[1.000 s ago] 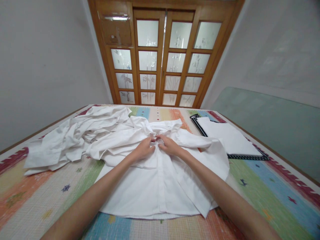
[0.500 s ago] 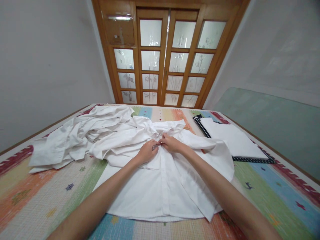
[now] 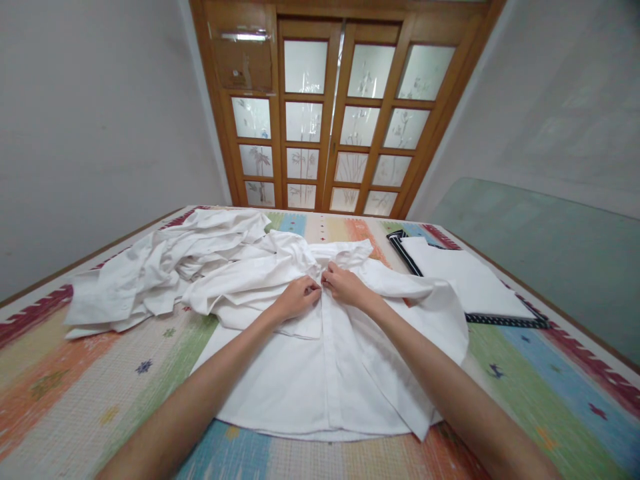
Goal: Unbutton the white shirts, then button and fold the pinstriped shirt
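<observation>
1. Clamps fingers of left hand [image 3: 299,298] on white shirt [image 3: 285,383], just below collar [image 3: 345,251].
2. Pinches shirt front with right hand [image 3: 343,283], just beside left.
3. Has it spread on patterned tablecloth [image 3: 300,460], between crumpled white clothing [image 3: 127,287] and folded black-trimmed cloth [image 3: 460,277].

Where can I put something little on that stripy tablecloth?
Front left, the tablecloth shows between the rumpled white clothes and the left forearm. Front right, it shows between the right forearm and the black-edged pile. The middle is crowded: left hand and right hand touch the white shirt there.
</observation>
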Motion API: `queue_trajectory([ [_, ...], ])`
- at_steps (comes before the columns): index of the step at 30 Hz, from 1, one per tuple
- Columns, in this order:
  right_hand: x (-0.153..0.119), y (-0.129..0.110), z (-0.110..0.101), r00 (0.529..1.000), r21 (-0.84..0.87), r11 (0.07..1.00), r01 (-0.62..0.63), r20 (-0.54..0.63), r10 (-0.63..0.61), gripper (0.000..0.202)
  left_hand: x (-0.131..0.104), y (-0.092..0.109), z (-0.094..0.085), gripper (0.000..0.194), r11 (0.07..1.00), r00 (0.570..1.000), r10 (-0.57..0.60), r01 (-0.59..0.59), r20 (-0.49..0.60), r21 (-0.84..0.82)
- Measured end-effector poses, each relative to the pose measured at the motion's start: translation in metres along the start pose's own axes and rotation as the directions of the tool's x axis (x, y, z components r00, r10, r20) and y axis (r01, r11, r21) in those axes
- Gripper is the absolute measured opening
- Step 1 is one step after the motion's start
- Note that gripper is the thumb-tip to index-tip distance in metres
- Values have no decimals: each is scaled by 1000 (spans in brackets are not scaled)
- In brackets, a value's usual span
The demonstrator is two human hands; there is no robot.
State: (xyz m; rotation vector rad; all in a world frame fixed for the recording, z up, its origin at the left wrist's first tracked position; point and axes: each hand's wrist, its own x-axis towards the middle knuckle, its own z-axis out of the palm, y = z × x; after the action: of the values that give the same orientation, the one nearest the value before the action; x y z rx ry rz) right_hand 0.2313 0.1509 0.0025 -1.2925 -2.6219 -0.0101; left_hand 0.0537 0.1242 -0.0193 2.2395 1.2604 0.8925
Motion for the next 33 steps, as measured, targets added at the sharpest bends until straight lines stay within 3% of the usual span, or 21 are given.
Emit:
queue_trajectory([
  [5,-2,2,4,991,176,979,99,-105,-81,14,-3,-2,3,15,998,999,-14,12,-39,-67],
  [8,-4,7,5,978,333,923,191,-148,-149,16,-5,-4,8,14,1000,998,-3,2,-57,-13],
  [11,-10,10,6,982,401,900,172,-146,-123,13,-6,-5,10,14,997,999,27,-24,-45,68],
  [21,-30,4,14,966,349,923,163,-246,-78,10,-10,-4,9,17,989,996,90,-91,13,116],
  [33,-31,2,22,959,406,908,106,-282,14,9,-7,-3,10,14,884,980,175,-198,94,424],
])
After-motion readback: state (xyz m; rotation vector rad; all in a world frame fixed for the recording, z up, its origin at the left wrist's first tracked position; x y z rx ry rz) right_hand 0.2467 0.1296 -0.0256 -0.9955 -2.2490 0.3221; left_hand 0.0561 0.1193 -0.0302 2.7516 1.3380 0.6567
